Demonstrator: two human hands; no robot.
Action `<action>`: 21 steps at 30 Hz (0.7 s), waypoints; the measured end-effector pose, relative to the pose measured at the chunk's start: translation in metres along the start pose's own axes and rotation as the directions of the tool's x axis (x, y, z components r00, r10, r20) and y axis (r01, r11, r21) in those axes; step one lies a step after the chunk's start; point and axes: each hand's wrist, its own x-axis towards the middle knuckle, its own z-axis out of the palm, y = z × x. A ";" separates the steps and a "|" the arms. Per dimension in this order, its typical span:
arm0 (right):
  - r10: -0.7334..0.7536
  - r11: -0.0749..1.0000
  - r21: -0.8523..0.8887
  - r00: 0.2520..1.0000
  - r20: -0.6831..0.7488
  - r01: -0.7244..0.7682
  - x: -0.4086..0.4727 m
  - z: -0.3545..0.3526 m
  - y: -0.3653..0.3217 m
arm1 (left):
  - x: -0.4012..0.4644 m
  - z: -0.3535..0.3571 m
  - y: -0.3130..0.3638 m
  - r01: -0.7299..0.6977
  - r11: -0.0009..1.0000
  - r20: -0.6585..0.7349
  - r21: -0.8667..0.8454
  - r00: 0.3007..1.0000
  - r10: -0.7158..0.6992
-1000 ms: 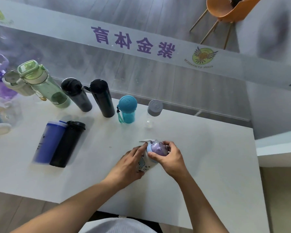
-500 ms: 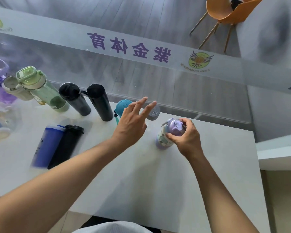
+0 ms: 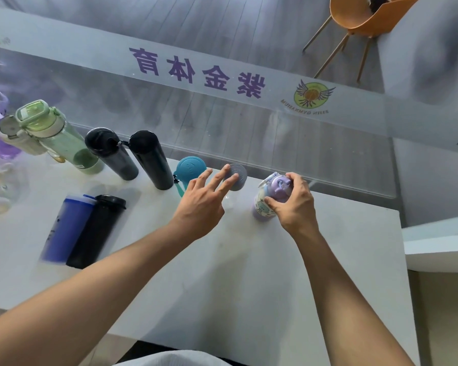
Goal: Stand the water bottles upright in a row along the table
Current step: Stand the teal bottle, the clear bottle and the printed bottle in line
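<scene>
Lilac cartoon-print bottle (image 3: 265, 204), teal lid (image 3: 190, 169), grey lid (image 3: 236, 176), blue (image 3: 64, 228) & black (image 3: 95, 232) btls.

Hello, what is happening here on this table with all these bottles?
A person is lining up water bottles along the far edge of the white table. The right hand grips the small purple bottle by its lid, upright at the right end of the row. The left hand hovers open by the grey-capped clear bottle. A blue bottle and a black bottle lie flat nearer the person.
</scene>
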 end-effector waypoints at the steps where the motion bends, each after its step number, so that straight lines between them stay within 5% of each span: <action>1: 0.002 1.000 -0.005 1.000 -0.002 -0.002 0.000 -0.001 0.000 | 0.000 0.000 0.000 0.003 1.000 0.005 -0.002 1.000 -0.003; 11: -0.032 0.997 -0.068 0.999 -0.016 0.031 -0.005 -0.001 0.001 | 0.002 -0.002 0.007 0.033 0.999 0.007 0.005 0.999 -0.033; 16: -0.203 0.975 -0.132 0.961 -0.188 0.180 -0.017 -0.007 -0.021 | -0.001 -0.010 0.014 0.047 0.999 -0.019 0.009 0.999 -0.047; 21: -0.351 0.936 -0.121 0.911 -0.217 0.331 -0.037 0.002 -0.048 | -0.024 -0.019 0.013 0.055 0.998 -0.097 0.012 0.994 -0.054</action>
